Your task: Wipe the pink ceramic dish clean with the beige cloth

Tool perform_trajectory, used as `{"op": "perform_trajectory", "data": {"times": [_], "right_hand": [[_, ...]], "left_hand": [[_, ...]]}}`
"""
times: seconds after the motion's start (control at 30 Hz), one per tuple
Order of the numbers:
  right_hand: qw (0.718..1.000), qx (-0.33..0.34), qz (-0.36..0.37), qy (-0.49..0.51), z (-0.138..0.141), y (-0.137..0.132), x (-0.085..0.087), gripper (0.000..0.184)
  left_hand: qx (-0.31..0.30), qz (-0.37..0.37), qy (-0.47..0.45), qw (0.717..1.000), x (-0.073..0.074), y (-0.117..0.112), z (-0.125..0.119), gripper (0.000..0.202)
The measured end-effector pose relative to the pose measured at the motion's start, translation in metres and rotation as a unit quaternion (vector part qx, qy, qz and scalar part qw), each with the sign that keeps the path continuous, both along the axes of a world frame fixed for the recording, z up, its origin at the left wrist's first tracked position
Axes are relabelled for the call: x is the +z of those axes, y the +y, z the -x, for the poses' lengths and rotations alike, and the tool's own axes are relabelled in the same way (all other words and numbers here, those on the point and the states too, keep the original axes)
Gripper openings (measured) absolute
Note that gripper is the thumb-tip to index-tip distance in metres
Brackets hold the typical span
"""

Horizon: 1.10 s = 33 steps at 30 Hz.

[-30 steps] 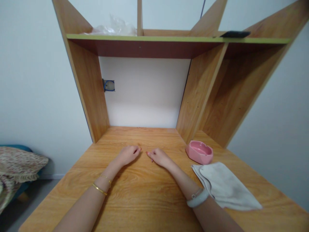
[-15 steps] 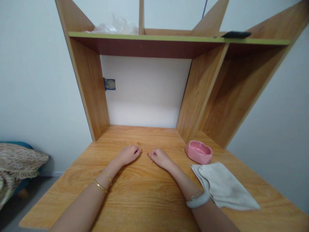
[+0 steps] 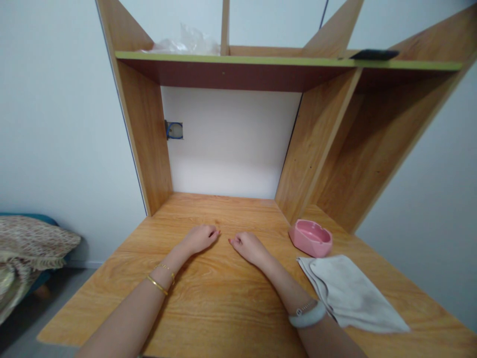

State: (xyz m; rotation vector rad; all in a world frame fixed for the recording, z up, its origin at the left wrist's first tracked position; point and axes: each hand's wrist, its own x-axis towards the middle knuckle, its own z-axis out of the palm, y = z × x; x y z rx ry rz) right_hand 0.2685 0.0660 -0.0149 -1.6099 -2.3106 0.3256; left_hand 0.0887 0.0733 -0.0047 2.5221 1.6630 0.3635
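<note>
My left hand (image 3: 201, 238) rests on the wooden desktop (image 3: 208, 298), its fingers curled into a loose fist with the thumb toward the middle. Opposite it, a short gap away, lies my right hand (image 3: 249, 246), also curled closed with the thumb pointing left. Nothing shows in either hand. Gold bracelets circle the left wrist; a pale bangle and a thin chain sit on the right forearm. To the right of my right hand stands a pink angular ashtray (image 3: 311, 238). Just in front of it lies a folded light grey cloth (image 3: 356, 293), beside my right forearm.
Wooden side panels (image 3: 143, 139) and an upper shelf (image 3: 242, 58) frame the desk. Clear plastic (image 3: 188, 42) and a flat black object (image 3: 374, 54) lie on that shelf. An open socket box (image 3: 175, 130) is in the back wall. A patterned fabric (image 3: 33, 243) covers furniture at left.
The camera view has shifted slightly, so the shelf, ashtray and cloth appear a little further right. Both hands stay in nearly the same place on the desktop, still curled.
</note>
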Motion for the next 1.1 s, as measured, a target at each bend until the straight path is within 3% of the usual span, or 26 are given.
{"op": "perform_trajectory", "data": {"times": [1.1], "right_hand": [[1.0, -0.001, -0.001, -0.026, -0.0004, -0.0001, -0.0016, 0.031]], "left_hand": [[0.002, 0.0, 0.003, 1.0, 0.0006, -0.0004, -0.0001, 0.039]]}}
